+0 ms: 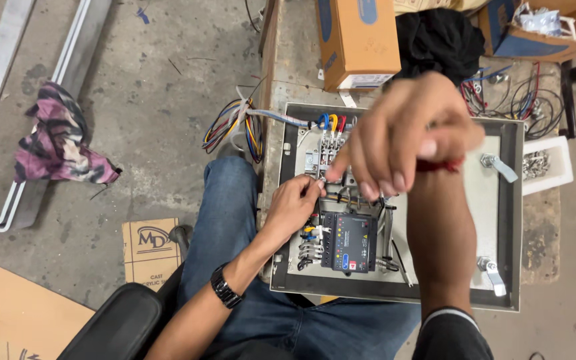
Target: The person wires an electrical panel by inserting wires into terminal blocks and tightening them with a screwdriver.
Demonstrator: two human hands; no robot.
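Observation:
An open grey electrical enclosure (511,220) lies on a low bench in front of me. Inside are a black meter module (351,241), terminal blocks (328,148) and coloured wires (235,127) entering from the left. My left hand (291,207), with a black watch on the wrist, rests on the box's left side. Its fingertips pinch a thin wire end just above the module. My right hand (401,137) is raised close to the camera and blurred, with the fingers curled and the index finger pointing down towards the terminals. I cannot make out anything held in it.
A cardboard box (358,40) and black cloth (438,40) lie behind the enclosure. Loose wires (521,100) and a white tray of screws (548,163) sit at right. On the floor at left are a purple rag (55,143), metal channels and flat cardboard. A black chair is below.

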